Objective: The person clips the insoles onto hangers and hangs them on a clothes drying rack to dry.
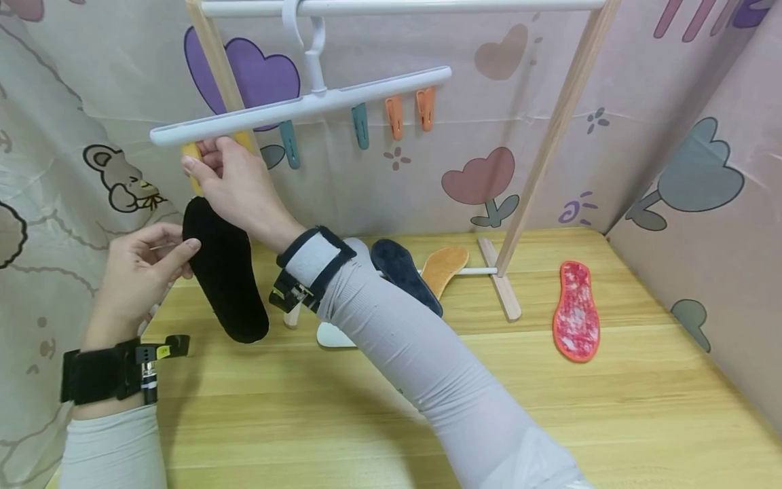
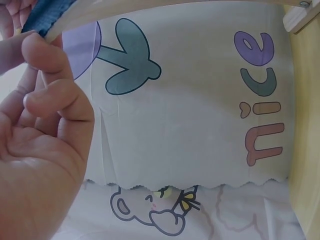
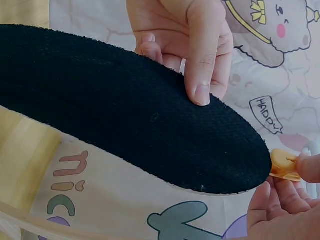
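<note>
A black insole (image 1: 226, 278) hangs below the left end of the white hanger (image 1: 263, 121). My left hand (image 1: 137, 275) pinches it by its side edge, thumb on the dark face, as the right wrist view also shows. The thumb and fingers of my right hand (image 1: 247, 193) pinch a yellow clip (image 3: 285, 165) at the hanger's left end. The insole's upper tip meets this clip; whether the clip's jaws hold it I cannot tell. Only a blue-looking edge of the insole (image 2: 47, 17) shows in the left wrist view. A second yellow clip (image 1: 246, 140) is partly behind my right hand.
Two teal clips (image 1: 360, 127) and two orange clips (image 1: 395, 117) hang along the tilted hanger, which hooks over a white rod (image 1: 403, 7) on a wooden frame (image 1: 556, 136). On the table lie a navy insole (image 1: 403, 272), a tan insole (image 1: 444, 268), a pale one partly hidden, and a red-patterned insole (image 1: 576, 312).
</note>
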Tool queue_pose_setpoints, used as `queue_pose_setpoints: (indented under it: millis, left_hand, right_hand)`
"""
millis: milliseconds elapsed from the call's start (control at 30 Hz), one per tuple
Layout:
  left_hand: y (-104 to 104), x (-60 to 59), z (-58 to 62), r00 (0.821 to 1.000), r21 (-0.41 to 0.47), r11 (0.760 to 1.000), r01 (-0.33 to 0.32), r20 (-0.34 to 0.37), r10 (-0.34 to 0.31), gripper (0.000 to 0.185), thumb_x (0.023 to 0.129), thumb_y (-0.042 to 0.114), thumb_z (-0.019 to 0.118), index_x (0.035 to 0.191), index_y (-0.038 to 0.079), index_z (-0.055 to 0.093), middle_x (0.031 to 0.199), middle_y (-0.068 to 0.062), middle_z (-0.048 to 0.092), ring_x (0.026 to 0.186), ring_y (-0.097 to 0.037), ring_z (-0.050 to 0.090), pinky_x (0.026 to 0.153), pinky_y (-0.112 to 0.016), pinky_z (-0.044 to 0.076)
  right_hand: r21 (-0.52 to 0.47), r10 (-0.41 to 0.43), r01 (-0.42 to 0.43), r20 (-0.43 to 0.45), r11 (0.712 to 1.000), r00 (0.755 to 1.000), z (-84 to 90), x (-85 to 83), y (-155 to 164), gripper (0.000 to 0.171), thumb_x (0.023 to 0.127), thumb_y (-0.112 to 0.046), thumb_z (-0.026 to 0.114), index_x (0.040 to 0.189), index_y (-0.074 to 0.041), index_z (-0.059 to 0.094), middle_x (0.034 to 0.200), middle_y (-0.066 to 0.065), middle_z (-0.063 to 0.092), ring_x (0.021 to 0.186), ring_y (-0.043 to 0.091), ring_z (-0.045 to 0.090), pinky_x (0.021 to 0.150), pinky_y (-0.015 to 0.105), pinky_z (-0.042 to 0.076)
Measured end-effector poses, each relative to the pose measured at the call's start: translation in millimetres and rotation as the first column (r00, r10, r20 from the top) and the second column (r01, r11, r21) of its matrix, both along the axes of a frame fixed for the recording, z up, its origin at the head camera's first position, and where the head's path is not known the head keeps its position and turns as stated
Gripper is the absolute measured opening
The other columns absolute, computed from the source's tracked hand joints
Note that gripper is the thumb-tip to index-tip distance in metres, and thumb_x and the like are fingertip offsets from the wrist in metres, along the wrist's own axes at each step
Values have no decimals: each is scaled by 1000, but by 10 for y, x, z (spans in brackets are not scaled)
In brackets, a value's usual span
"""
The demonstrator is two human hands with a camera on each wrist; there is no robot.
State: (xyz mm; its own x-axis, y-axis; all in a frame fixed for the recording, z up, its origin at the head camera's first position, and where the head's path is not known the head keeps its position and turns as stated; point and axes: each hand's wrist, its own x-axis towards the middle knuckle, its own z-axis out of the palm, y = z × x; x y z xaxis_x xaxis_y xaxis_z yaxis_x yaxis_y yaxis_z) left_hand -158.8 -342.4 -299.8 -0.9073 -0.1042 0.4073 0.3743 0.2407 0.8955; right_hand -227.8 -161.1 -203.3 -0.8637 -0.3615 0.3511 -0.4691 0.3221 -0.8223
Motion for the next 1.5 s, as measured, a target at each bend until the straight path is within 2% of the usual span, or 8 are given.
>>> queue_pose_setpoints:
  millis: [233,567,800,1033,1267,1500]
  left_hand:
    - [16,-2,4,1000,-46,999,-26,-9,25,6,101,1,72,100,6,76,79,8,68,57,-10,59,51,-19,47]
    - [35,-24,-10,998,-35,999,-31,-47,29,3,101,1,72,101,2,75,79,6,66,57,-10,59,54,-17,50]
    - [69,-34,-4,996,78,997,24,-89,-17,3,99,-2,73,101,0,74,78,4,69,56,-10,60,55,-16,51]
    - [115,-53,-6,991,117,991,61,-126,-46,3,97,-6,73,99,-3,73,78,3,69,56,-10,60,53,-16,51]
    - [143,-67,12,989,97,995,32,-145,-18,5,97,-8,72,96,-3,72,73,4,69,52,-11,59,49,-17,46]
    - [147,-63,5,991,73,997,-2,-131,11,6,97,-5,74,96,0,73,76,5,69,52,-9,60,51,-15,49]
  right_hand:
    - [16,3,-3,-16,1000,1000,-14,-10,28,25,109,-29,65,128,-14,64,114,-10,74,100,-4,66,83,6,46]
    - [-2,16,-16,-18,1000,1000,-50,-21,47,24,109,-28,66,127,-13,65,113,-9,75,98,-4,66,84,5,47]
    - [9,15,-15,-27,1000,1000,-59,-35,52,23,109,-28,66,126,-13,65,112,-10,74,96,-5,65,82,6,46]
    - [19,7,-7,-40,1000,999,-75,-39,62,23,109,-29,66,126,-13,66,112,-9,74,96,-5,64,81,6,46]
    - [17,6,-5,-35,1000,999,-73,-39,73,22,109,-29,66,125,-13,66,111,-10,74,95,-5,64,80,6,46]
    - [15,20,-20,-22,1000,1000,-81,-35,79,23,108,-29,67,126,-13,66,113,-9,76,97,-5,66,78,7,48]
